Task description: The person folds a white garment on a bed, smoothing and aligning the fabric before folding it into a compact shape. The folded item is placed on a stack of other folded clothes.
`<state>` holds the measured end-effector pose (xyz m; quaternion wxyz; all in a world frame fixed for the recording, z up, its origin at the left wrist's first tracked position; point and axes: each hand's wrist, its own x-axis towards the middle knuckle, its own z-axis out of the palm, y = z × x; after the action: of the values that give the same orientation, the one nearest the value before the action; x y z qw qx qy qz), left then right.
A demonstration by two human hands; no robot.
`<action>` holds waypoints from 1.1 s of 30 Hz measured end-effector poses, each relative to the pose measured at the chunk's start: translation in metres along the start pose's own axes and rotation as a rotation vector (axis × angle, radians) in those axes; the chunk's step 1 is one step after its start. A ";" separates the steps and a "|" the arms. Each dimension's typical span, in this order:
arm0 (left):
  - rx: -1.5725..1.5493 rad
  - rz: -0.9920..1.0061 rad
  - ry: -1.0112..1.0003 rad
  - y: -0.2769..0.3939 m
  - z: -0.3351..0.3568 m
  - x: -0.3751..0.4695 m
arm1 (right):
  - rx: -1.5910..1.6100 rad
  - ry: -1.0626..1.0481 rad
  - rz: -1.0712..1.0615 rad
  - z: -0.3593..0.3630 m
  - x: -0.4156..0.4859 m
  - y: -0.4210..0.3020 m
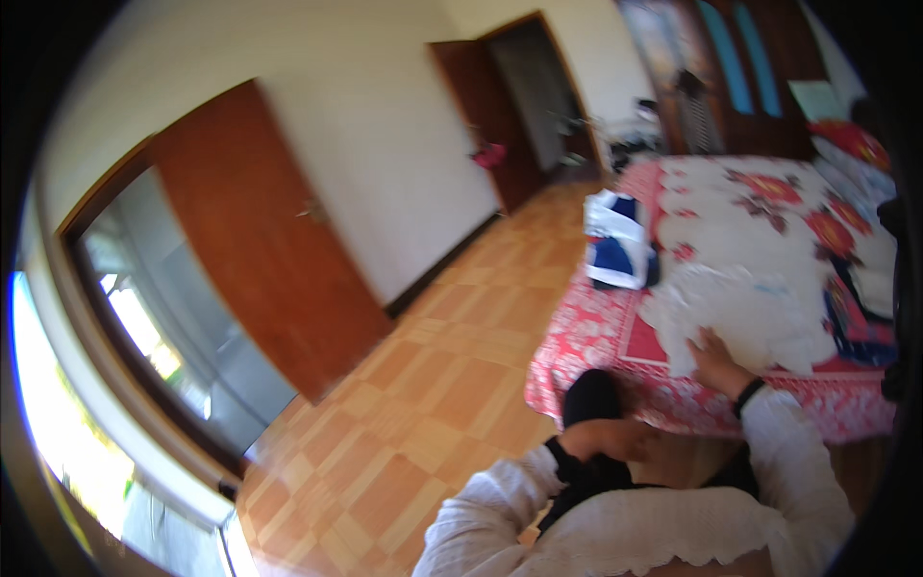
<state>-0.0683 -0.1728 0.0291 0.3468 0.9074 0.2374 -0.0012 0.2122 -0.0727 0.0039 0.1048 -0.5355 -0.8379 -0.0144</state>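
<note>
Near the edge of the bed, my right hand (pixel 721 366) rests on a crumpled, translucent white plastic sheet or bag (pixel 750 310). Its fingers are apart and lie over the plastic's near left part. My left hand (pixel 621 438) is over my lap, beside my dark-clad knee (pixel 593 397). Blur hides how its fingers are bent and whether anything is in them. Left of the plastic, at the bed's side, lies a folded white and blue item (pixel 616 241), perhaps cloth or packaging.
The bed (pixel 728 209) has a red and white floral cover. Dark, colourful cloth (pixel 858 317) lies at its right. A wooden door (pixel 267 238) stands ajar on the left, another door (pixel 490 115) farther back. Between them and the bed runs a tiled floor (pixel 433 375).
</note>
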 end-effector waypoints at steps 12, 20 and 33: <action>-0.514 -0.356 0.373 -0.094 -0.008 0.037 | 0.642 -0.071 -0.276 -0.010 -0.020 -0.019; -0.676 -0.304 0.403 -0.091 0.006 0.083 | 0.715 0.377 -0.011 -0.021 -0.012 0.058; -1.288 -0.483 0.512 -0.075 0.004 0.122 | 0.281 0.223 -0.122 -0.006 -0.037 0.064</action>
<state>0.0083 -0.0742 -0.0415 0.7352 0.4178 0.4579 0.2744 0.2857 -0.0794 -0.0027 0.2698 -0.4588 -0.8458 0.0368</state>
